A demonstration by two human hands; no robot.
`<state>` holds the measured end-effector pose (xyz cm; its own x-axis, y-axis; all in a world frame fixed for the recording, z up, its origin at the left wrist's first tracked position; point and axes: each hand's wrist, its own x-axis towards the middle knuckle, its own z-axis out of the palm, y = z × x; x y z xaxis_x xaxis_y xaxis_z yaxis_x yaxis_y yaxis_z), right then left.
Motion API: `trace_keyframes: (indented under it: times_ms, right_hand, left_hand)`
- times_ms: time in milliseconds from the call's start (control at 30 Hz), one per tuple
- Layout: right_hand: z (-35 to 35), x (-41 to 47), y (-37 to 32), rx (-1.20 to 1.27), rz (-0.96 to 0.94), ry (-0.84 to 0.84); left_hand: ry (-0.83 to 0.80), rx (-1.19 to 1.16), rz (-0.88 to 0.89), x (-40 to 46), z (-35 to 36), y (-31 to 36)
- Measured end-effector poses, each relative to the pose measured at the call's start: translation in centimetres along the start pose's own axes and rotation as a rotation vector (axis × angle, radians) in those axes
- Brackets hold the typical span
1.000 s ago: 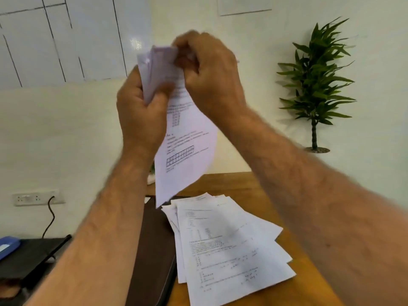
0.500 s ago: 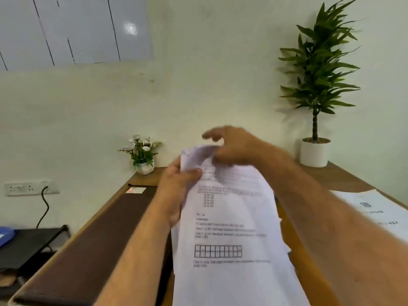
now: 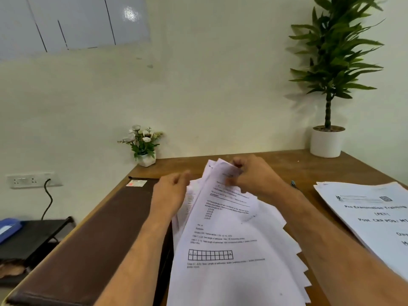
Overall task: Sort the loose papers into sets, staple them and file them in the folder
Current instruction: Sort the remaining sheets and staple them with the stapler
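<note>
Folder (image 3: 88,235): dark brown, closed, flat on the left part of the wooden desk (image 3: 287,171).
Left hand (image 3: 171,193): fingers loosely extended, resting at the left edge of the fanned papers; blurred.
Loose papers (image 3: 231,250): white printed sheets fanned unevenly, mid-desk just right of the folder; top sheet shows text and a gridded row.
Right hand (image 3: 254,175): pinches the top sheets' far corner.
Stapled set (image 3: 371,215): title page, far right.
</note>
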<state>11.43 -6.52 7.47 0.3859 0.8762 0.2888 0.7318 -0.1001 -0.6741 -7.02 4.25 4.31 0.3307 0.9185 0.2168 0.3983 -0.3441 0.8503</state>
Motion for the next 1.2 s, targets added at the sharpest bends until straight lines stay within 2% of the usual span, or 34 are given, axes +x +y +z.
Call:
trace_keyframes:
  times_ms: [33, 100, 167, 200, 367, 500, 600, 667, 800, 967, 1067, 1133, 1200]
  right_hand:
    - [0.0, 0.1, 0.1, -0.010, 0.005, -0.024]
    - [0.4, 0.1, 0.5, -0.063, 0.003, -0.078]
    - [1.4, 0.0, 1.1, -0.105, 0.005, -0.115]
    - [2.0, -0.1, 1.3, -0.125, -0.002, -0.123]
    - [4.6, -0.1, 2.2, -0.151, -0.018, -0.101]
    - [6.5, -0.9, 3.3, -0.176, -0.065, -0.003]
    - [7.2, -1.8, 4.0, -0.163, -0.155, 0.086]
    - [7.1, -2.2, 4.1, -0.132, -0.202, 0.148]
    - [6.6, -3.0, 4.2, -0.059, -0.174, 0.172]
    - [6.8, -3.2, 5.1, -0.258, -0.450, 0.378]
    - [7.0, -3.3, 5.1, -0.253, -0.486, 0.399]
    - [6.9, -3.3, 5.2, -0.247, -0.483, 0.401]
    - [6.8, -3.1, 5.4, -0.241, -0.475, 0.396]
  left_hand:
    - [0.036, 0.277, 0.070, 0.9, 0.0, -1.0]
    - [-0.016, 0.732, 0.070, 1.7, 0.6, -2.8]
    - [-0.078, 0.932, 0.036, 1.6, 1.5, -4.1]
    - [-0.093, 0.942, 0.025, 1.6, 1.8, -4.6]
    - [-0.019, 0.718, -0.017, 1.6, 1.4, -4.9]
    - [0.055, 0.455, 0.068, 1.1, 1.3, -4.6]
    - [-0.052, -0.015, 0.146, 0.2, 1.2, -4.1]
    - [-0.102, -0.170, 0.180, -0.3, 1.1, -3.9]
    - [-0.169, -0.363, 0.213, -0.6, 0.7, -3.6]
    - [-0.292, -0.308, 0.264, -0.5, 1.0, -4.5]
    - [-0.212, -0.363, 0.279, -0.5, 0.9, -4.5]
    - [-0.005, -0.123, 0.238, 0.3, 1.0, -4.7]
    - [0.113, 0.291, 0.163, 1.2, 1.0, -5.2]
